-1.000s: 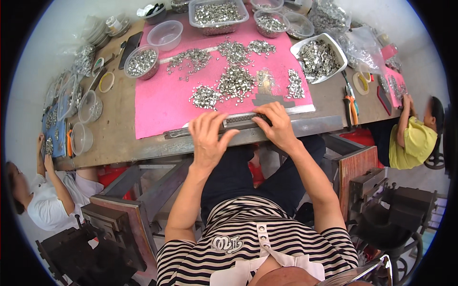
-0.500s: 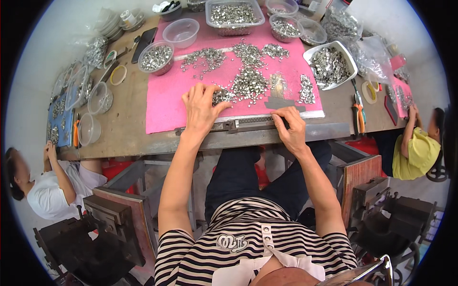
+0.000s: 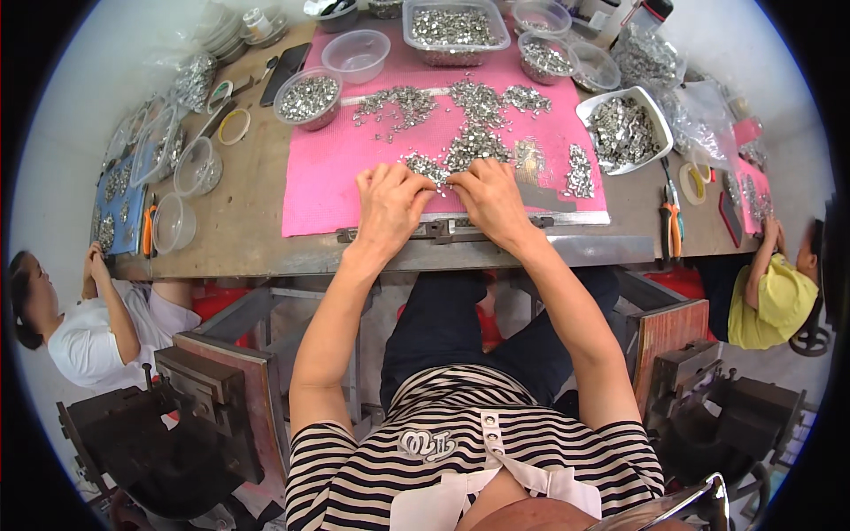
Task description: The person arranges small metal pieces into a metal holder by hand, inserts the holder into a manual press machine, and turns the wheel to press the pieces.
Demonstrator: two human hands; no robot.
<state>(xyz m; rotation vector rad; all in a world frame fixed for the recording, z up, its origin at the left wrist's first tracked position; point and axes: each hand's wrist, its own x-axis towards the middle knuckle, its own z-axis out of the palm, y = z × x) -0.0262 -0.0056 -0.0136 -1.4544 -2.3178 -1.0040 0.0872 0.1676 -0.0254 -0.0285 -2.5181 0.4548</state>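
Silver bits (image 3: 475, 149): small metal pieces, loose in heaps on the pink mat (image 3: 320, 190); the near heap (image 3: 423, 165) lies just beyond the fingertips.
Step in hand: seems to be picking at or handling single bits with both hands together.
Next move: probably calls for a fine pinch and steady wrists, so one bit comes apart from its neighbours.
Left hand (image 3: 390, 202): fingers curled, thumb and forefinger drawn close at the heap's edge; whether they grasp a bit is too small to tell.
Right hand (image 3: 487, 200): curled likewise, fingertips just beside the left's; I cannot tell if a bit is pinched there.
Dark rail (image 3: 437, 232): along the mat's front edge, partly hidden by the right arm.
White tray (image 3: 666, 137): at the mat's right, heaped with bits.
Pliers (image 3: 673, 228): farther right, orange-handled.
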